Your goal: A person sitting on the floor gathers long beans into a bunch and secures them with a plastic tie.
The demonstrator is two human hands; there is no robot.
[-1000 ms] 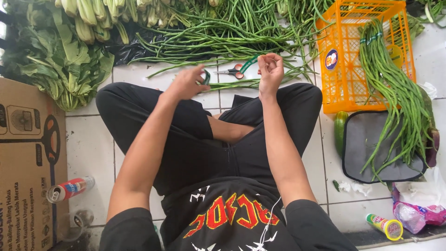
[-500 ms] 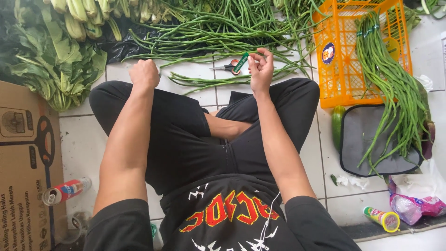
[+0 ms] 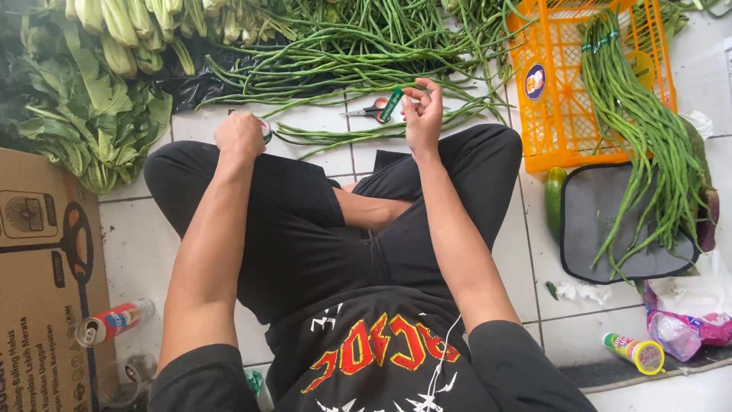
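I sit cross-legged in black trousers on a white tiled floor. My left hand (image 3: pixel 239 136) rests on my left knee, closed around a small roll of tape (image 3: pixel 265 130). My right hand (image 3: pixel 424 114) is raised over my right knee with thumb and fingers pinched together. Its fingertips are right beside a short green piece (image 3: pixel 393 104) that lies against red-handled scissors (image 3: pixel 369 111). Whether the fingers hold anything is not visible. A small bunch of long beans (image 3: pixel 335 136) lies on the tiles between my knees.
A big pile of long beans (image 3: pixel 358 46) and leafy greens (image 3: pixel 76 114) lie ahead. An orange crate (image 3: pixel 564 91) holding long beans and a grey mat (image 3: pixel 595 229) are on the right. A cardboard box (image 3: pixel 38 275) and a can (image 3: pixel 114 320) are on the left.
My left hand moved left, away from the right hand, and settled on my left knee with the tape roll. The right hand stayed near the scissors.
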